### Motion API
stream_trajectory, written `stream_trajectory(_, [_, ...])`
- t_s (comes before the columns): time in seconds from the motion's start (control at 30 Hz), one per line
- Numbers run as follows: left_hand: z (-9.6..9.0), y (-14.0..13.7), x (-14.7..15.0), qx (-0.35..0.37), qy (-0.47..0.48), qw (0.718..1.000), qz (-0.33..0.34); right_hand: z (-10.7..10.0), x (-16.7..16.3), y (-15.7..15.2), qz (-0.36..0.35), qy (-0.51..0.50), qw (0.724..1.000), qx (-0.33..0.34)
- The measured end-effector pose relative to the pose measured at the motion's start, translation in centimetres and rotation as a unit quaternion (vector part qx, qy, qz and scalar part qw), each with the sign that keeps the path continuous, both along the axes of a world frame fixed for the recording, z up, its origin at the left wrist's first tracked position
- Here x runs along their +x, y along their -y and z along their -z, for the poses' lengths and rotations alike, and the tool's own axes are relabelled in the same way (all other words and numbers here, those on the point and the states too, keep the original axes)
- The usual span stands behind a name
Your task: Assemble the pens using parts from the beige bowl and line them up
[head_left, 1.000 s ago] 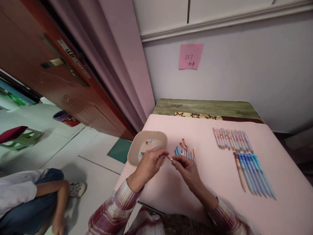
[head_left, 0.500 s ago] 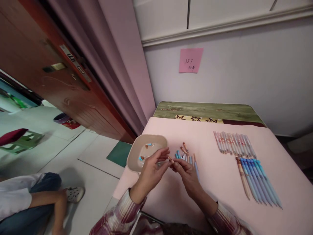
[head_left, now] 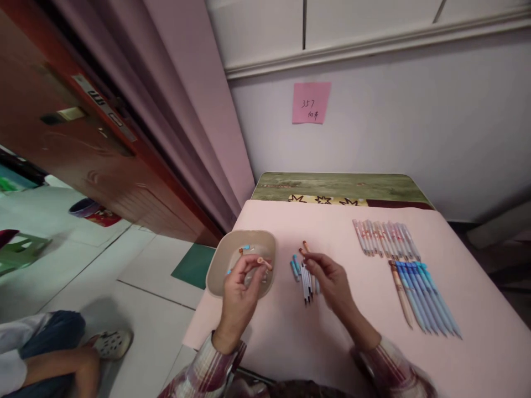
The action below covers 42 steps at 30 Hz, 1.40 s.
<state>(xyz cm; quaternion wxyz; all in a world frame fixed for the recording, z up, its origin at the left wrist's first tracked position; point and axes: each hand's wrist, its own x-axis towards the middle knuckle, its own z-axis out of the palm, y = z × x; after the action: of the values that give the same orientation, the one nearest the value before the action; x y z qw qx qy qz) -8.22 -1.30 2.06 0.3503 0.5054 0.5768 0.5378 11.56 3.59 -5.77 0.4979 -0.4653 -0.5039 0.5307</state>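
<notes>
My left hand (head_left: 243, 284) is over the beige tub, thumb and fingers pinching a short pinkish-brown pen cap (head_left: 264, 263). My right hand (head_left: 332, 276) is at the loose pen parts, its thumb and forefinger closed on the end of a brown-tipped pen part (head_left: 302, 251); the fingers partly hide it. Another brown-tipped part (head_left: 306, 245) lies just behind. Blue pen caps (head_left: 295, 266) and several thin white refills (head_left: 306, 283) with dark tips lie beside this hand. Inside the tub (head_left: 213, 275) are small blue and brown pieces (head_left: 242, 250).
A row of clear-wrapped pens (head_left: 385, 239) and a row of blue pens with one brown pen (head_left: 427, 298) lie on the right of the pink tabletop (head_left: 352, 354). A pink note (head_left: 311, 103) hangs on the wall. Another person's arm (head_left: 62, 365) shows at lower left, near the door.
My hands have moved apart. The left carries the cap back over the tub; the right has gone to the brown-tipped parts. The view has shifted slightly right.
</notes>
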Motion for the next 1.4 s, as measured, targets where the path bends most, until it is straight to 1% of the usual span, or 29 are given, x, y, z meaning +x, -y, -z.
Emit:
stream_trajectory(0.07, [0.0, -0.2, -0.6, 0.006, 0.006, 1.000, -0.026, 0.9, 2.8, -1.4, 0.041, 0.119, 0.992, -0.014])
stream_trajectory(0.13, [0.1, -0.4, -1.0, -0.013, 0.054, 0.997, -0.048, 1.6, 5.1, -2.3, 0.053, 0.250, 0.967, -0.011])
stream_trajectory(0.2, [0.1, -0.6, -1.0, -0.036, 0.124, 0.990, -0.064, 2.2, 6.5, -2.6, 0.056, 0.345, 0.937, -0.008])
stream_trajectory(0.27, [0.2, -0.6, -1.1, -0.040, 0.167, 0.983, -0.069, 2.6, 7.0, -2.5, 0.052, 0.397, 0.916, -0.007])
stream_trajectory(0.3, [0.2, -0.6, -1.2, -0.034, 0.171, 0.982, -0.068, 2.8, 7.0, -2.4, 0.050, 0.412, 0.910, -0.007])
stream_trajectory(0.37, [0.2, -0.3, -1.4, -0.011, 0.142, 0.988, -0.064, 3.0, 6.8, -2.2, 0.050, 0.434, 0.899, -0.006])
stream_trajectory(0.43, [0.2, 0.0, -1.7, 0.011, 0.092, 0.993, -0.067, 3.1, 6.6, -2.1, 0.054, 0.443, 0.895, -0.007])
stream_trajectory(0.47, [0.1, 0.2, -1.8, 0.013, 0.070, 0.995, -0.070, 3.1, 6.5, -2.1, 0.056, 0.437, 0.898, -0.009])
stream_trajectory(0.5, [0.1, 0.3, -1.8, 0.010, 0.055, 0.996, -0.071, 3.0, 6.3, -2.0, 0.054, 0.420, 0.906, -0.010])
stream_trajectory(0.53, [0.0, 0.4, -1.7, 0.000, 0.050, 0.996, -0.068, 2.8, 6.0, -1.8, 0.045, 0.388, 0.921, -0.012])
stream_trajectory(0.57, [0.0, 0.5, -1.5, -0.014, 0.053, 0.997, -0.058, 2.5, 5.5, -1.6, 0.030, 0.341, 0.939, -0.016])
stream_trajectory(0.63, [0.2, 0.6, -0.9, -0.041, 0.077, 0.996, -0.026, 1.8, 3.9, -0.7, -0.019, 0.217, 0.976, -0.020])
stream_trajectory(0.67, [0.3, 0.6, -0.5, -0.052, 0.093, 0.994, -0.006, 1.3, 2.9, -0.2, -0.046, 0.149, 0.988, -0.021])
stream_trajectory(0.73, [0.8, 0.5, 0.3, -0.070, 0.116, 0.991, 0.025, 0.3, 0.7, 1.1, -0.074, 0.048, 0.996, -0.007])
stream_trajectory(0.83, [1.5, 0.4, 1.2, -0.084, 0.133, 0.987, 0.043, -1.0, -2.3, 2.6, -0.118, -0.007, 0.993, 0.007])
stream_trajectory(0.93, [2.0, 0.3, 1.5, -0.089, 0.140, 0.985, 0.036, -1.4, -3.9, 3.2, -0.121, -0.033, 0.992, 0.005])
stream_trajectory(1.03, [2.3, 0.1, 1.4, -0.091, 0.139, 0.986, 0.035, -1.1, -4.3, 3.1, -0.113, -0.019, 0.993, 0.018])
stream_trajectory(1.13, [2.3, 0.0, 0.9, -0.088, 0.140, 0.986, 0.033, -0.6, -3.9, 2.7, -0.120, 0.009, 0.992, 0.027])
stream_trajectory(1.23, [2.2, -0.2, 0.1, -0.075, 0.133, 0.988, 0.029, -0.4, -3.0, 2.2, -0.096, 0.029, 0.995, 0.021])
stream_trajectory(1.3, [2.1, -0.2, -0.3, -0.071, 0.124, 0.989, 0.034, -0.6, -2.5, 1.9, -0.087, 0.034, 0.995, 0.020])
stream_trajectory(1.4, [1.8, 0.2, 0.1, -0.069, 0.089, 0.993, 0.041, -1.2, -2.6, 1.9, -0.109, 0.049, 0.992, 0.043])
